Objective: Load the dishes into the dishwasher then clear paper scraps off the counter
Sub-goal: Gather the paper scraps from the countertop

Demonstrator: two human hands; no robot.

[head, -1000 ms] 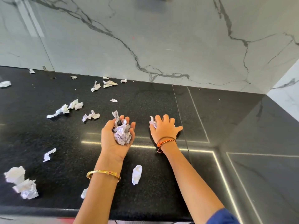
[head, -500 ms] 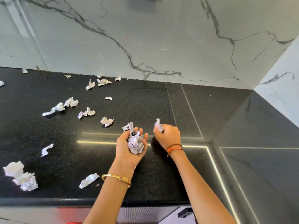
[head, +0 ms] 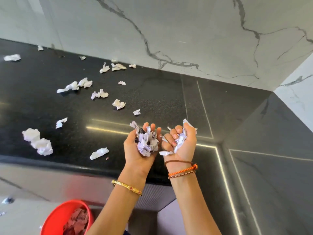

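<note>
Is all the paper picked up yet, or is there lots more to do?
Not yet. Already done: the right end of the black counter looks free of scraps. In hand: the left hand cups a wad of crumpled scraps, and the right hand grips more paper. Left: many loose scraps lie on the counter's left part. A red bucket waits below. No dishwasher shows.

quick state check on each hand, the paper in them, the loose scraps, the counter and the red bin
left hand: palm up, cupping crumpled scraps
right hand: fingers curled round a paper wad
loose scraps: many scattered on the counter
black counter: not cleared
red bin: on the floor below, open, holding scraps
</note>
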